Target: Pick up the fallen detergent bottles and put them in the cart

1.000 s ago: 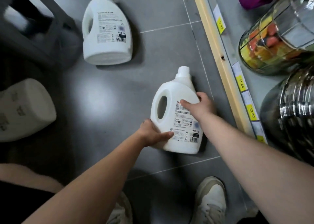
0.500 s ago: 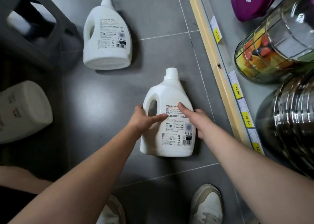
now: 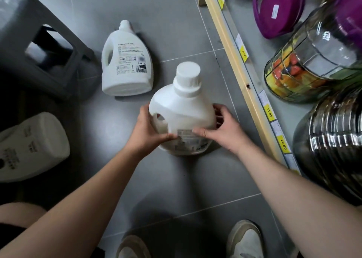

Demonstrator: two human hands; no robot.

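Now the left hand (image 3: pixel 148 132) and right hand (image 3: pixel 225 131) both grasp the white detergent bottle (image 3: pixel 182 111), cap up, beside the shelf edge (image 3: pixel 252 93).

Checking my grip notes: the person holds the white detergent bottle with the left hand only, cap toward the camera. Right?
Not only the left. The head view shows the left hand and the right hand gripping opposite sides of the detergent bottle; its cap does point toward the camera.
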